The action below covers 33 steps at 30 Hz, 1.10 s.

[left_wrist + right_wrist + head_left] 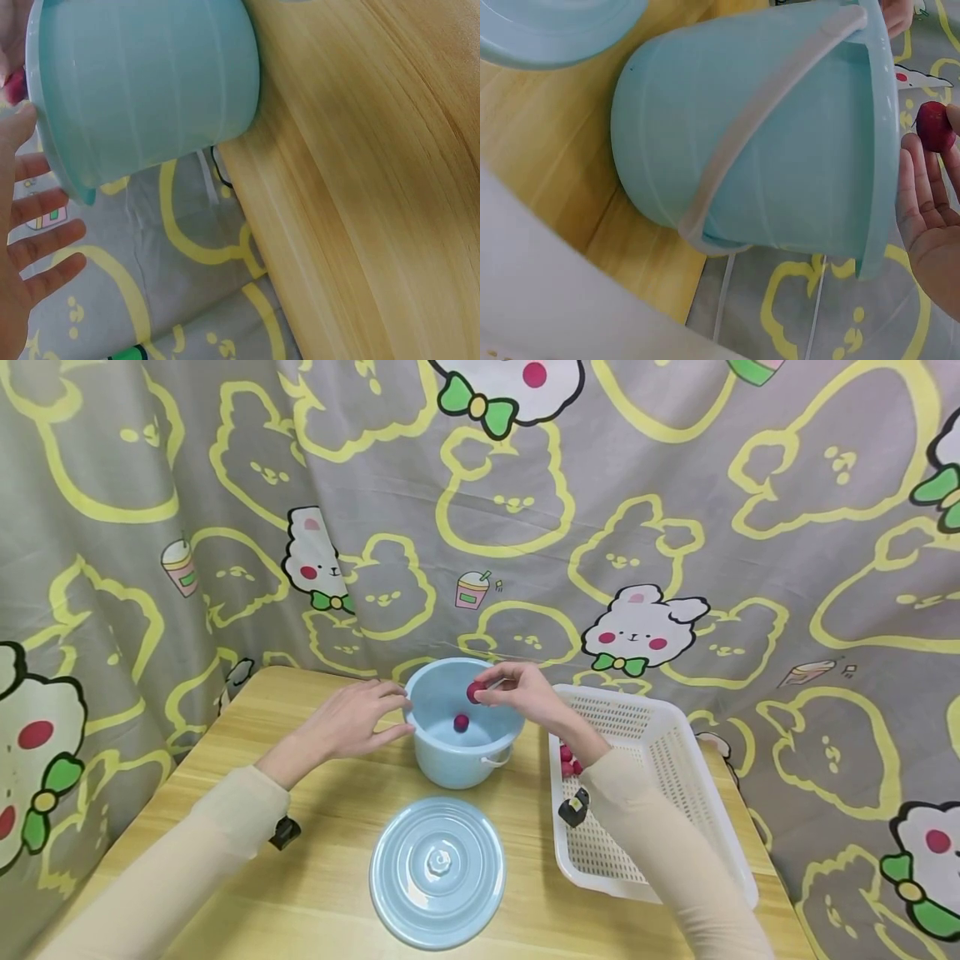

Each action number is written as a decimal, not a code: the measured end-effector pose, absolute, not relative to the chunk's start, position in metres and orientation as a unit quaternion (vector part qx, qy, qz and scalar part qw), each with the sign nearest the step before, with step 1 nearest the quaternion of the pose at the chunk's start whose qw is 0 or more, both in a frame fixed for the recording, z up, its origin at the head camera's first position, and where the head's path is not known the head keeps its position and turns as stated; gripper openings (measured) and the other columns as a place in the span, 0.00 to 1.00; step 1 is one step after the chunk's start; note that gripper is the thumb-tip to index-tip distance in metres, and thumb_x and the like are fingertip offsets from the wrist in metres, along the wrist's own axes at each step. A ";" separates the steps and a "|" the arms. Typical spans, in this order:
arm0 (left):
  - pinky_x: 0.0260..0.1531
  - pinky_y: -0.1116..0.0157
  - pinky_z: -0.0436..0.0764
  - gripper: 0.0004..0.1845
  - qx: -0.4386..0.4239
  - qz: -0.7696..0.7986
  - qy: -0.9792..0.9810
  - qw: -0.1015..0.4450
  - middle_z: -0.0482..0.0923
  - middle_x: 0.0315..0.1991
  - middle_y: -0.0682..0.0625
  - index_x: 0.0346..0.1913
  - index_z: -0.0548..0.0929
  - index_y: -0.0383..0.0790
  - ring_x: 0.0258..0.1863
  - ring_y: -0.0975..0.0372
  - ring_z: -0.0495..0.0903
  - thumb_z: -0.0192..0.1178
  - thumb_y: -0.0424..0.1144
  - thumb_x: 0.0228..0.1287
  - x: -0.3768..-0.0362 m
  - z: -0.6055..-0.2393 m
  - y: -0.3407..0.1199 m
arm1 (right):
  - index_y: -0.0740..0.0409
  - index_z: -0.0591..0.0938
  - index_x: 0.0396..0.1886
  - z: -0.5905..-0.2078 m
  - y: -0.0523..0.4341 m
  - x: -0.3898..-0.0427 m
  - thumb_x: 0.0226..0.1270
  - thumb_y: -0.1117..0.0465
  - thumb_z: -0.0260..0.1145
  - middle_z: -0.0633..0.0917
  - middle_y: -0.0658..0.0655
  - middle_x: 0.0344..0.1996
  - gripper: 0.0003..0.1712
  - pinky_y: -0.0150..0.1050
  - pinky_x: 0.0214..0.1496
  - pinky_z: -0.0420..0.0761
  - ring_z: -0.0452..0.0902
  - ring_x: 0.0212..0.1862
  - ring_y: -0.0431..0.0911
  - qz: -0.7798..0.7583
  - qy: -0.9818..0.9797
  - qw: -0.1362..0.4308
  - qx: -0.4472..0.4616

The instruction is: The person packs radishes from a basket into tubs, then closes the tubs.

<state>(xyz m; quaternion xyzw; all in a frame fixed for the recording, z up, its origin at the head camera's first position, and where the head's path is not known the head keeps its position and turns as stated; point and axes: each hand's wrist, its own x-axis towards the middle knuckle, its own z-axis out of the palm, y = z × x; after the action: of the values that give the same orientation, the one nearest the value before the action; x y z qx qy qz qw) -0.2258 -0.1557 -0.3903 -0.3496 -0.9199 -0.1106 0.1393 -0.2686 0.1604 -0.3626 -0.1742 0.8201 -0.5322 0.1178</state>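
- Right hand (525,693) pinches a small round dark-red fruit (476,692) over the pale-blue bucket (450,760) on the table (330,827).
- Left hand (352,722): fingers straight, touching the bucket rim, gripping nothing.
- Another fruit (461,722) lies inside.

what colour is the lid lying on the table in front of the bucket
Light blue, matching the bucket. The lid shows best in the head view.
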 end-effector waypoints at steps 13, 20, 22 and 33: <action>0.53 0.48 0.87 0.23 -0.349 -0.115 -0.920 0.137 0.86 0.57 0.43 0.54 0.88 0.44 0.54 0.48 0.86 0.64 0.60 0.72 -0.226 -0.391 -0.157 | 0.60 0.89 0.51 -0.373 0.142 -0.273 0.65 0.60 0.77 0.91 0.58 0.45 0.16 0.29 0.40 0.81 0.85 0.37 0.39 -0.486 0.842 0.124 -0.200; 0.53 0.48 0.87 0.23 -0.351 -0.117 -0.919 0.136 0.86 0.57 0.43 0.55 0.88 0.44 0.54 0.48 0.86 0.64 0.60 0.72 -0.226 -0.391 -0.157 | 0.59 0.89 0.51 -0.375 0.136 -0.271 0.66 0.60 0.77 0.91 0.58 0.45 0.16 0.32 0.40 0.82 0.84 0.37 0.40 -0.458 0.854 0.133 -0.209; 0.53 0.48 0.87 0.23 -0.352 -0.118 -0.918 0.137 0.86 0.57 0.43 0.55 0.88 0.44 0.54 0.48 0.86 0.64 0.60 0.73 -0.227 -0.391 -0.157 | 0.58 0.89 0.51 -0.376 0.134 -0.271 0.66 0.59 0.77 0.91 0.58 0.45 0.16 0.34 0.41 0.83 0.84 0.38 0.40 -0.450 0.857 0.136 -0.213; 0.53 0.48 0.87 0.23 -0.352 -0.119 -0.918 0.137 0.86 0.58 0.44 0.55 0.88 0.45 0.55 0.48 0.86 0.63 0.60 0.73 -0.228 -0.393 -0.158 | 0.64 0.87 0.54 -0.378 0.131 -0.273 0.67 0.60 0.76 0.90 0.59 0.46 0.19 0.36 0.44 0.85 0.85 0.38 0.40 -0.443 0.856 0.145 -0.223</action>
<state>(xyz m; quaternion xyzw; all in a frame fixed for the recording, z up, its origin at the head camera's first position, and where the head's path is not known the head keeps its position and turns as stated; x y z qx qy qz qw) -0.2283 -0.1577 -0.3930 -0.3525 -0.9181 -0.1185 0.1374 -0.2729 0.1307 -0.3781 -0.2233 0.8563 -0.4426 0.1447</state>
